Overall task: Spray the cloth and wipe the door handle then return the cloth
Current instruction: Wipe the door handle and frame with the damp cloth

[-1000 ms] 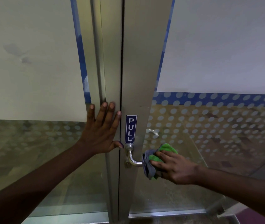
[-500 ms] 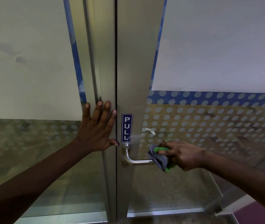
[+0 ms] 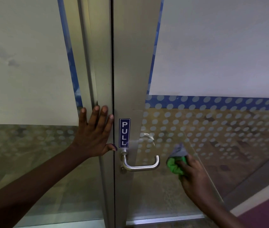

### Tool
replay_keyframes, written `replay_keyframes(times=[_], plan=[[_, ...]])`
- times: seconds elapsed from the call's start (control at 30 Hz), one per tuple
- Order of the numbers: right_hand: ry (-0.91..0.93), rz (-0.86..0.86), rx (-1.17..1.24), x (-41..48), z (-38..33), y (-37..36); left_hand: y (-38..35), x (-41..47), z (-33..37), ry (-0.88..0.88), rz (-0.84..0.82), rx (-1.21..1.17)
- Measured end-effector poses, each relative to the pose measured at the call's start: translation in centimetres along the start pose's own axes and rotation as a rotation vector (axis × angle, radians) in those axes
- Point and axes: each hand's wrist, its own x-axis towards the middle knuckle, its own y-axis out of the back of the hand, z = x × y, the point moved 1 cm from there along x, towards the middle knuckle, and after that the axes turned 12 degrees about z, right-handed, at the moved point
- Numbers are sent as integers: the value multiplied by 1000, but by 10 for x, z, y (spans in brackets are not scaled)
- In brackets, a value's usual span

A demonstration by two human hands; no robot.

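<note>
With the right hand [image 3: 191, 175] clenched on the bunched cloth [image 3: 175, 163] just beside the door handle [image 3: 140, 167], part of the lever may go unwiped; the left hand [image 3: 94, 137], flat and released, could slip off the frame [image 3: 101, 63]

The left hand [image 3: 94, 137] lies flat on the frame, left of the door handle [image 3: 140, 163]. The cloth [image 3: 176, 160], in the right hand [image 3: 191, 175], sits just right of the handle, maybe not touching.
</note>
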Motion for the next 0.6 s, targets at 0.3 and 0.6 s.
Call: replay_keyframes(times=[0.3, 0.6], plan=[[-1573, -159, 1437, -69, -74, -63, 1, 3, 1, -1, 11, 9], [-1653, -395, 1617, -48, -145, -108, 5, 3, 0, -9, -16, 8]])
